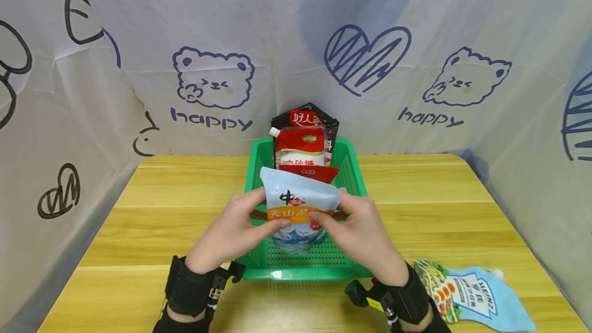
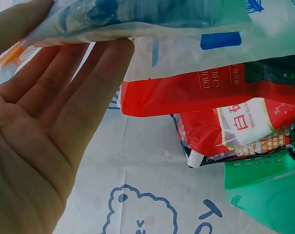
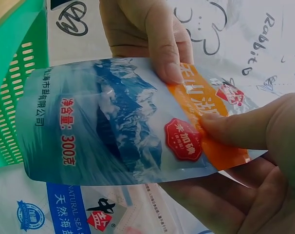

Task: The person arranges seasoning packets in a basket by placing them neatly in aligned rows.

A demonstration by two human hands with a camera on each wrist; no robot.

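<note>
Both hands hold a light blue salt pouch (image 1: pixel 296 238) with an orange band and a mountain picture, upright over the front part of the green basket (image 1: pixel 305 274). My left hand (image 1: pixel 226 235) pinches its left edge, thumb on the front and fingers behind. On the right edge my right hand (image 1: pixel 365 235) pinches it the same way. Behind the pouch, in the basket, stand a white and blue sea salt pouch (image 3: pixel 84 204), a red dried chili packet (image 2: pixel 162 97), a spouted white sugar pouch (image 1: pixel 302 140) and a black pouch (image 1: pixel 331 125). The held pouch partly hides them.
A light blue Heinz pouch (image 1: pixel 481 292) lies on the wooden table (image 1: pixel 185 189) at the front right, beside the right forearm. A white cloth (image 1: pixel 287 30) with drawings hangs behind the table and at its sides.
</note>
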